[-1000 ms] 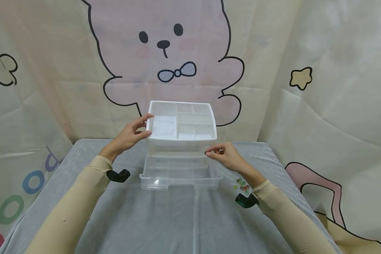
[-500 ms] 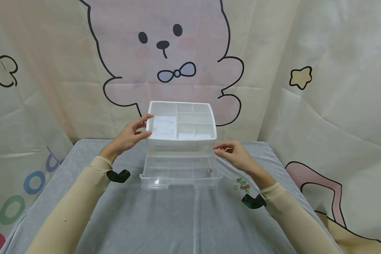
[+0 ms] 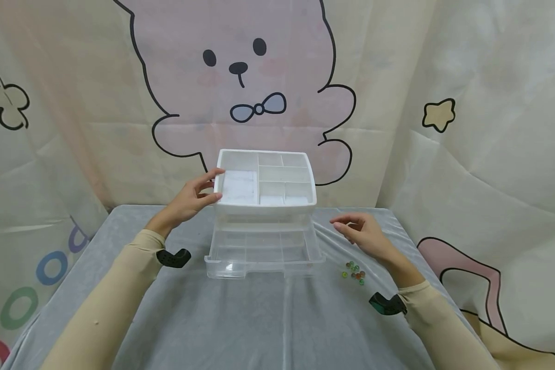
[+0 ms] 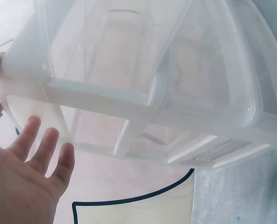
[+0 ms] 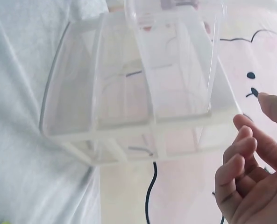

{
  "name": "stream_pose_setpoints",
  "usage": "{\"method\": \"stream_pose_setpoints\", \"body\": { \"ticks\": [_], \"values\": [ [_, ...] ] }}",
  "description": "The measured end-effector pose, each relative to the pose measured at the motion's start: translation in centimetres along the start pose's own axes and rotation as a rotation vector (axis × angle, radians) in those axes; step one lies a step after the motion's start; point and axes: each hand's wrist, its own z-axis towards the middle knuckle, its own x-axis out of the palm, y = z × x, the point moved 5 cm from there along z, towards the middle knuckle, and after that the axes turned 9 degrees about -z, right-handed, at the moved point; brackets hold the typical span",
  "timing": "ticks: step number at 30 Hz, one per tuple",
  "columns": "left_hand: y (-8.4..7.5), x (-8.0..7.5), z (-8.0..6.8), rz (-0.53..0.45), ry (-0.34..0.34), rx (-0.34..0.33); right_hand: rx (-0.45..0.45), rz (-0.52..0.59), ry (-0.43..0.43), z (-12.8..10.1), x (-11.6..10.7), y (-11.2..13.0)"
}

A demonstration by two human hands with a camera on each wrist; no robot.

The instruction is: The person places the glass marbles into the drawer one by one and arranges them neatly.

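A small drawer organizer stands on the table. Its white top tray [image 3: 277, 174] is divided into compartments, and below it a clear drawer [image 3: 261, 268] sticks out toward me. My left hand [image 3: 185, 201] rests its thumb and forefinger on the tray's left edge; its other fingers look fairly straight in the left wrist view. My right hand [image 3: 363, 234] hovers to the right of the organizer, fingers loosely bent and nothing between them. Several small green and orange glass marbles [image 3: 355, 273] lie in a cluster below that hand. I cannot make out any marble inside the clear drawer.
Grey cloth [image 3: 240, 324] covers the table. A cartoon-printed curtain [image 3: 277, 128] hangs close behind it and along both sides. Each wrist wears a black camera; the left one [image 3: 173, 258] is near the organizer's left side.
My right hand has let go of a small marble over the drawer and moved right, away from the organizer. The marble showed in the drawer half a second ago. My left hand stays put.
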Motion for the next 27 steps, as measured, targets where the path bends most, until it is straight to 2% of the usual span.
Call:
{"method": "stream_pose_setpoints", "body": {
  "ticks": [7,20,27],
  "values": [
    [0.1,0.0,0.0,-0.006,-0.001,-0.005,-0.017,0.025,0.014,-1.4,-0.6,-1.8],
    [0.1,0.0,0.1,-0.002,0.001,0.014,0.066,-0.034,0.078,-2.9,-0.9,-5.6],
    [0.0,0.0,0.0,-0.008,0.003,0.000,0.128,-0.068,0.094,-3.7,-0.6,-7.5]
  ]
}}
